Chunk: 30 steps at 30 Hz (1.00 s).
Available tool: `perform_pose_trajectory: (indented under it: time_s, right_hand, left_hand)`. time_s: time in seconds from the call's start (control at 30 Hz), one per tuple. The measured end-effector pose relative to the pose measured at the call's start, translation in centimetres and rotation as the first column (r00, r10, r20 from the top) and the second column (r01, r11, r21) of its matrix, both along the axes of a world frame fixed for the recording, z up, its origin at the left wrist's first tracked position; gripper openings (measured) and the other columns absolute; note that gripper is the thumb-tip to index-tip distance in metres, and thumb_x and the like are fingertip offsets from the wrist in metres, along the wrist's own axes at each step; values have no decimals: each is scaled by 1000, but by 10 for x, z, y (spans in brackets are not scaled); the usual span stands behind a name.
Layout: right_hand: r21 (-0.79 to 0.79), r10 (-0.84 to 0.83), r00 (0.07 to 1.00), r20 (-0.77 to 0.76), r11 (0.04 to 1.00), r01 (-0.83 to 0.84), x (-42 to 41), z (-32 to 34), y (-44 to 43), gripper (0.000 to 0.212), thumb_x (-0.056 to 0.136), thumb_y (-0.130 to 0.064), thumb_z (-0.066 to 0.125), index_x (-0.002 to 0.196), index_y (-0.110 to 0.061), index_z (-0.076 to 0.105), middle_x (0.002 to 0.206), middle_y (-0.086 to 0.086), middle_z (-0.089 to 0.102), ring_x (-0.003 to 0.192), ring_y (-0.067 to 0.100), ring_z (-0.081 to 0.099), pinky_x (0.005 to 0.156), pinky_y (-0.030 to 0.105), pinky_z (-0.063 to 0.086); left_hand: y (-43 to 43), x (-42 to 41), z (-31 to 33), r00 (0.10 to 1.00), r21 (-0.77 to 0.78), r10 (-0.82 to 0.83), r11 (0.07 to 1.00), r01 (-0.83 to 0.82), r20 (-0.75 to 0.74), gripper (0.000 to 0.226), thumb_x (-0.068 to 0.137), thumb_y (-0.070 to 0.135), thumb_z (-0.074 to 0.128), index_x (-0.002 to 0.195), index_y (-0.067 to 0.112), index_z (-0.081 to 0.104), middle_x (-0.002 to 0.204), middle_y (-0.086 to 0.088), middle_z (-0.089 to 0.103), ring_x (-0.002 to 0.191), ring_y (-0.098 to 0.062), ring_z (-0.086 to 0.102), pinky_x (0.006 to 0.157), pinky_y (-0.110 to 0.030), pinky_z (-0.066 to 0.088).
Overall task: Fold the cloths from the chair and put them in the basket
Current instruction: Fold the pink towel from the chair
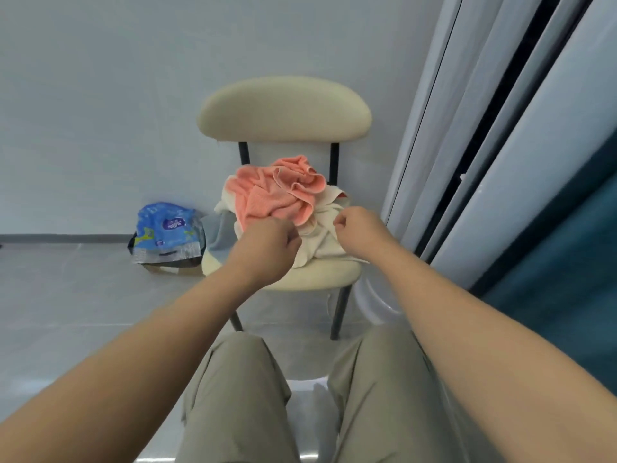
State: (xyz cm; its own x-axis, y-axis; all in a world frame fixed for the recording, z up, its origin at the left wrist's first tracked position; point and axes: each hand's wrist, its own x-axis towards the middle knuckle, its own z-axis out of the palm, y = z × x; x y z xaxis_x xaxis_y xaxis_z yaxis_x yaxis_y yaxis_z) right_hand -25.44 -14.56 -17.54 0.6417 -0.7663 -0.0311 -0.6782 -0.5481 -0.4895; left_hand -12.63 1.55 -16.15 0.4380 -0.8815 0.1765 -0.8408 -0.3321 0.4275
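A cream chair (283, 108) stands against the wall with a heap of cloths on its seat. On top lies a crumpled pink cloth (277, 192), with a cream cloth (320, 235) under it and a grey-blue cloth (217, 235) hanging off the seat's left side. My left hand (267, 248) is curled over the front of the heap and grips the cream cloth. My right hand (359, 232) pinches the same cream cloth at its right edge. No basket is in view.
A blue plastic package (167, 232) lies on the floor left of the chair, by the wall. Pale curtains (484, 128) hang close on the right, with a teal surface (567, 279) beyond them. My knees (240, 379) are just in front of the chair.
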Motion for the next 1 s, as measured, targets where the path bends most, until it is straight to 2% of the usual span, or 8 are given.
perform_pose_trajectory:
  time_s: [0.1, 0.27, 0.37, 0.63, 0.73, 0.8, 0.9, 1.0]
  right_hand:
    - [12, 55, 997, -58, 998, -54, 18, -8, -3, 28, 93, -9, 51, 111, -11, 73, 115, 9, 70, 106, 29, 64, 92, 40, 54]
    - [3, 128, 975, -184, 992, -129, 65, -24, -27, 43, 95, -18, 47, 133, -32, 64, 134, 5, 62, 126, 32, 52, 99, 40, 50]
    - [22, 134, 944, -302, 991, -134, 92, -30, -43, 48, 98, -21, 45, 144, -33, 54, 145, 5, 54, 135, 37, 43, 103, 41, 46]
    - [108, 157, 925, -347, 986, -127, 126, -39, -59, 30, 103, -11, 40, 122, -6, 63, 129, 14, 64, 118, 35, 60, 94, 40, 47]
    - [302, 21, 989, -148, 953, 25, 126, -35, -67, 33, 102, -15, 46, 128, -1, 62, 129, 19, 62, 124, 38, 57, 100, 39, 45]
    - [417, -60, 997, 49, 908, 34, 125, -28, -71, 34, 101, -17, 49, 129, -4, 63, 128, 17, 64, 122, 35, 59, 93, 33, 48]
    - [494, -144, 939, 313, 869, -32, 122, -7, -72, 30, 103, -16, 49, 123, -11, 71, 113, 0, 68, 107, 17, 63, 80, 20, 47]
    - [507, -186, 875, 447, 859, -76, 116, 21, -70, 30, 104, -20, 49, 113, -18, 78, 101, -10, 71, 91, 3, 61, 62, 5, 42]
  left_hand:
    - [-6, 6, -3, 1000, 27, -13, 1000, 13, 20, 20, 93, 22, 57, 77, 15, 66, 83, -1, 68, 78, -23, 62, 72, -38, 50]
    - [-19, 29, -10, 998, 101, -67, 993, 66, 13, 23, 98, 27, 57, 110, 20, 75, 116, 3, 65, 106, -18, 60, 88, -32, 46]
    - [-24, 43, -13, 996, 137, -86, 987, 84, 9, 27, 98, 30, 57, 117, 20, 73, 124, 3, 63, 113, -19, 60, 95, -34, 48]
    - [-31, 74, -19, 994, 163, -106, 981, 102, 18, 29, 98, 31, 56, 119, 22, 72, 131, 8, 62, 117, -15, 59, 100, -37, 49]
    - [-35, 81, -20, 995, 179, -95, 980, 92, 8, 29, 97, 32, 55, 119, 22, 72, 130, 9, 61, 118, -15, 58, 99, -38, 50]
    - [-38, 83, -21, 997, 192, -79, 978, 79, -4, 31, 96, 31, 56, 122, 21, 71, 132, 8, 60, 120, -15, 58, 100, -37, 49]
    - [-45, 81, -18, 997, 229, -72, 971, 71, -2, 38, 96, 32, 58, 130, 16, 66, 137, 3, 58, 125, -19, 55, 103, -37, 47]
    - [-55, 78, -13, 997, 276, -76, 958, 76, -13, 42, 95, 33, 59, 133, 14, 62, 140, -3, 55, 131, -24, 50, 107, -41, 44]
